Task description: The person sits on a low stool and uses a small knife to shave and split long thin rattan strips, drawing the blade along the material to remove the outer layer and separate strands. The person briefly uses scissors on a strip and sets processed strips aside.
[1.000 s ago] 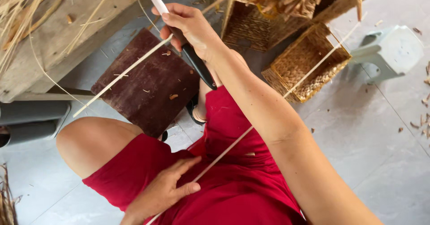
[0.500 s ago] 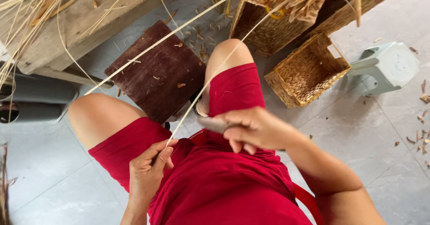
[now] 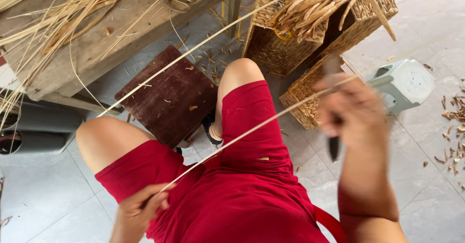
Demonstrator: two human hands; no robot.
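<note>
Pinching the near end of a thin pale cane strip [image 3: 252, 129] with our left hand [image 3: 138, 214] low by the lap, we keep it stretched over our red shorts [image 3: 242, 194]. Our right hand [image 3: 351, 110] is blurred, but its fingers are closed around a dark-handled knife [image 3: 333, 148] where the strip's far end passes, near the woven baskets [image 3: 310, 35].

Left hand [image 3: 138, 214] low beside the thigh, fingers pinched shut in a tight grip. Right hand [image 3: 353, 110] raised higher, blurred, fist closed, forearm running down to the lower edge. Hands well apart.
</note>
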